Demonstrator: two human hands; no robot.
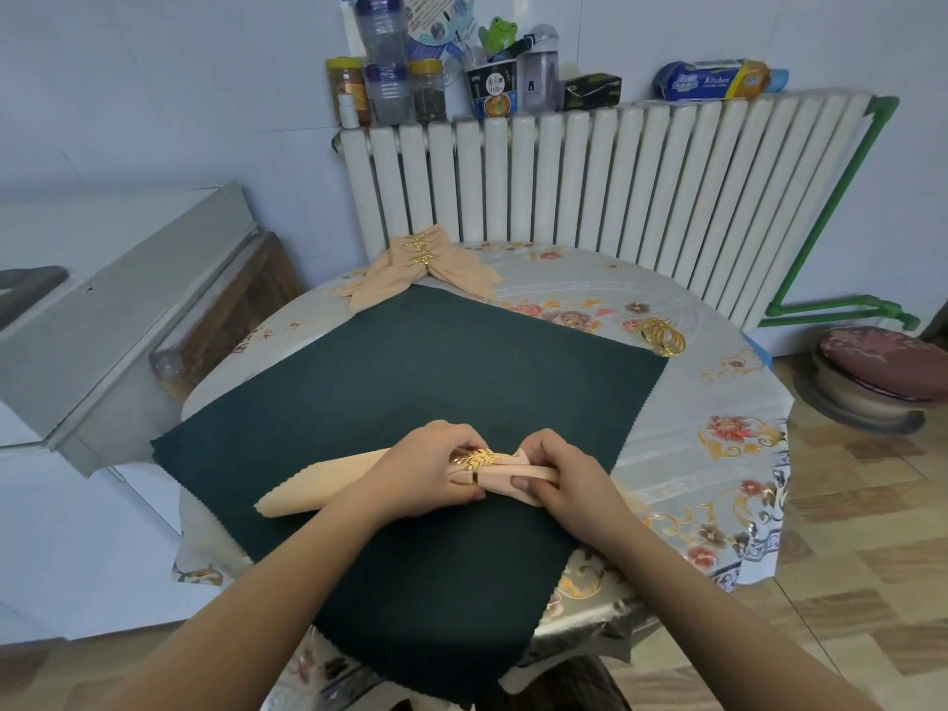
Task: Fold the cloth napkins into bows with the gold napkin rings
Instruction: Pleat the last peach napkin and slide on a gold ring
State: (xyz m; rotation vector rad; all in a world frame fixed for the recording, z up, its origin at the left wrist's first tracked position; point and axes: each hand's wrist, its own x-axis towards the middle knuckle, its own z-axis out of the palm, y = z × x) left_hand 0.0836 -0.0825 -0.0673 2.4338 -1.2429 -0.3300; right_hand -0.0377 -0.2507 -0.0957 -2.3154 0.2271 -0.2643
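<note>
"Kitchen" is printed on the blue package (713, 80).

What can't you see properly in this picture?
Head view only:
- Middle of the peach napkin: covered by the left hand and right hand.
- Gold ring: fingers hide its lower part.
- Spare gold rings: too small and overlapping to count.
- Finished bows: stacked, so their number is unclear.
- Jars on the radiator: labels too small to read.
</note>
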